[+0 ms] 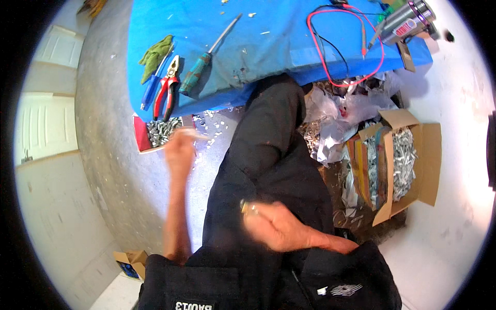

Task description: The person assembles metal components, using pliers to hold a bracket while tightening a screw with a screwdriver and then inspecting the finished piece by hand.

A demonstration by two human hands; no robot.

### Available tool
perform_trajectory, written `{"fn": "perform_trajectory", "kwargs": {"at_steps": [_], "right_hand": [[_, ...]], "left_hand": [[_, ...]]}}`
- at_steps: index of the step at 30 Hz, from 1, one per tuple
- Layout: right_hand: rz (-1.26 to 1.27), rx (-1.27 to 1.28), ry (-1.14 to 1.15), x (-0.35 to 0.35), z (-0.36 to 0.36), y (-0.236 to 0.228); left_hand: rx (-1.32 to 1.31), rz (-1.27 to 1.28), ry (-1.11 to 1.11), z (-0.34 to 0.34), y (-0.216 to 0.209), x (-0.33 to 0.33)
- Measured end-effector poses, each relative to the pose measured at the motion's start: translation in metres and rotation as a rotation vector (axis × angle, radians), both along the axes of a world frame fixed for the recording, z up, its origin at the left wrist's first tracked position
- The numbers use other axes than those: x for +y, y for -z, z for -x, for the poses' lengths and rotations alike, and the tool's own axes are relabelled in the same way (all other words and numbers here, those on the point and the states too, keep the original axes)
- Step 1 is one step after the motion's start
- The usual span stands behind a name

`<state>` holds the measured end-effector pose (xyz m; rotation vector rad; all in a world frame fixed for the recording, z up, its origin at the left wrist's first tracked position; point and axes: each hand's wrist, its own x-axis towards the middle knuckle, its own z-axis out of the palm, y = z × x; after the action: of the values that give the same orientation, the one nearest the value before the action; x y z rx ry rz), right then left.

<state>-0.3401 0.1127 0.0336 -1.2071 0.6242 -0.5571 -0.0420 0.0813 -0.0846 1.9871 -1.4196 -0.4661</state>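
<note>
My left hand point(180, 150) hangs near a red-sided box point(140, 133) filled with small silvery metal pieces point(161, 132). One finger seems to point to the right, but motion blurs the hand, and I cannot make out whether it holds anything. Over my lap, my right hand point(274, 226) is closed on a small brass-coloured metal piece point(245, 207), which sticks out between thumb and fingers. Above my left hand, on the blue-covered table point(279, 39), lie red-and-black pliers point(166, 90), a blue-handled screwdriver point(151, 92) and a larger screwdriver with a green handle point(196, 73).
A crumpled green glove or cloth point(155, 57) lies by the tools. At the table's right are red and black test leads point(310, 26) and a metal cup point(408, 23). An open cardboard box point(429, 170) of silvery pieces stands right of my legs, near plastic bags point(336, 111).
</note>
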Motion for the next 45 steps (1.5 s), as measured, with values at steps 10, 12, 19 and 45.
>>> {"fn": "perform_trajectory", "kwargs": {"at_steps": [10,12,19,45], "right_hand": [[0.073,0.172,0.156,-0.037,-0.011,0.044],[0.058,0.202,0.178,-0.043,-0.010,0.044],[0.043,0.203,0.284,-0.049,-0.007,0.059],[-0.224,0.066,0.631,-0.044,0.002,0.108]], "left_hand": [[0.419,-0.107,-0.017,0.015,-0.050,0.014],[0.515,-0.098,-0.020,0.022,-0.055,0.012],[0.717,-0.075,-0.090,0.038,-0.059,0.009],[1.050,0.133,-0.070,-0.038,-0.064,-0.017]]}}
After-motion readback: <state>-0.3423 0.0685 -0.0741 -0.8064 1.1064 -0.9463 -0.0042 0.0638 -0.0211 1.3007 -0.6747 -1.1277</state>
